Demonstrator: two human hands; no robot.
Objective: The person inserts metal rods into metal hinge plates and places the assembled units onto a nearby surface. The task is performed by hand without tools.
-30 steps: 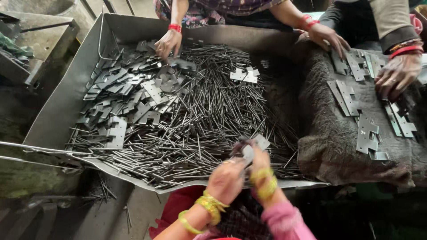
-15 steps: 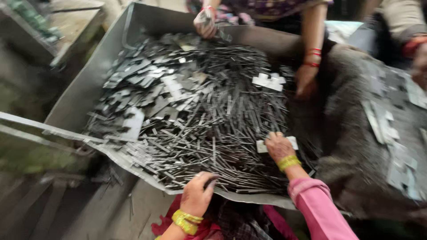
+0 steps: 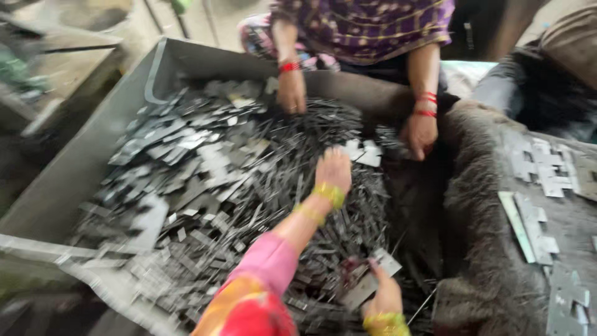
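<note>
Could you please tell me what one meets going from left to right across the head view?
Grey metal tray wall → heap of flat metal plates → left hand on the thin metal strips → dark cloth → cut plates laid out on it.

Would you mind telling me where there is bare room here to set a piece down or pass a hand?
Bare dark cloth lies between the tray's right edge and the sorted plates. The metal tray shows free wall on its left. Its bed is crowded with strips and plates, where the left hand, the right hand and a co-worker's hands work.
</note>
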